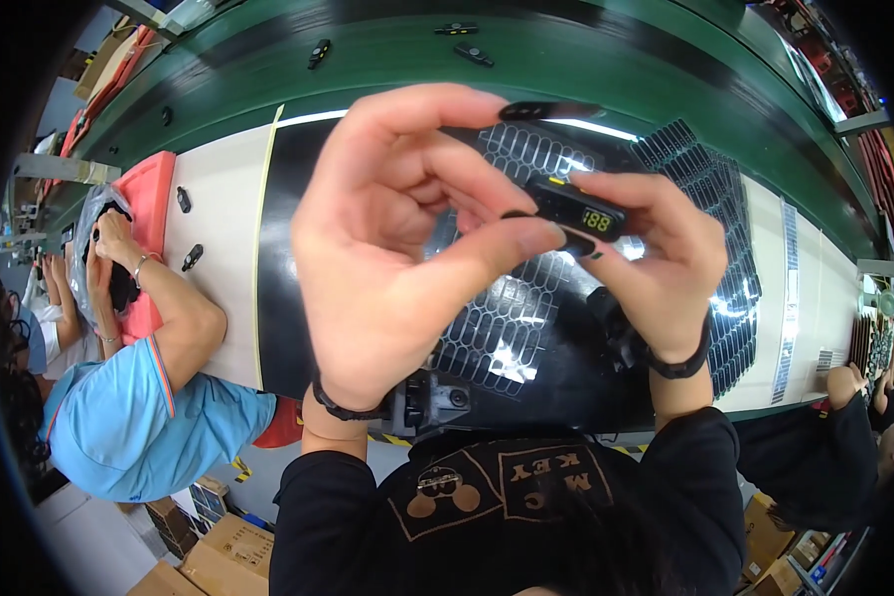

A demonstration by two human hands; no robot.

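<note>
My left hand (392, 248) and my right hand (656, 253) are raised close to the camera, both gripping one small black device (576, 209) with a lit green display. The left thumb and fingers pinch its left end; the right fingers hold its right end and underside. Below the hands lies a black tray (512, 328) with rows of honeycomb-shaped pockets on the black mat. A black fixture (432, 397) sits at the table's near edge between my wrists.
A green conveyor belt (387, 70) runs behind the table, carrying several small black parts (318, 52). A person in a blue shirt (134, 407) works at my left beside a red tray (149, 199). Another person's sleeve (844, 437) is at right. Cardboard boxes (219, 551) stand on the floor.
</note>
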